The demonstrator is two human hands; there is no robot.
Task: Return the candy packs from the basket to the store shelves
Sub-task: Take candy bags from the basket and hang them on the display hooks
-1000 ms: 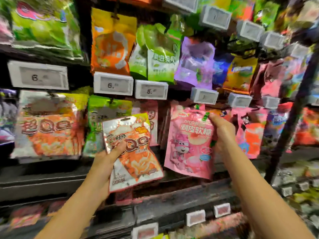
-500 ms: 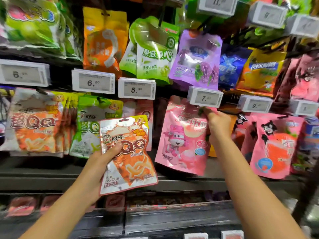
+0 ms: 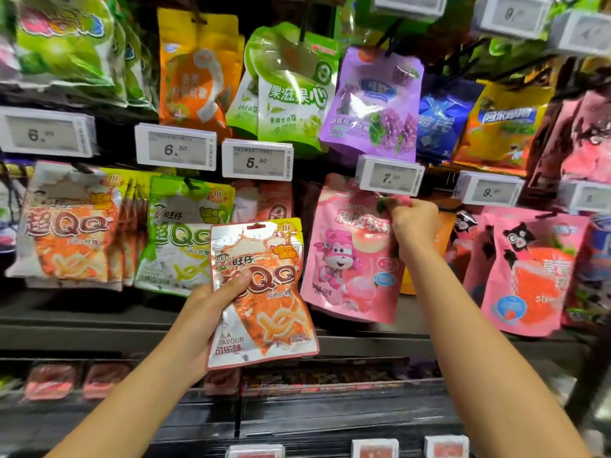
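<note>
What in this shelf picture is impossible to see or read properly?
All in the head view:
- The peg taking the pink pack: hidden by the right hand and the 7 price tag.
- The basket: outside the frame.
- Price tags top right: blurred, cut by the edge.
- The orange QQ pack's lower left: behind the left hand.

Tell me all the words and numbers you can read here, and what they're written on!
"6.50": price tag under the orange bag.
"5.50": price tag under the green bags.
"7.": price tag above the pink pack gripped by the right hand; small digits blurred.
"QQ": orange pack held by the left hand.
"果滋果心": green bag.
Small print on the packs: unreadable.
</note>
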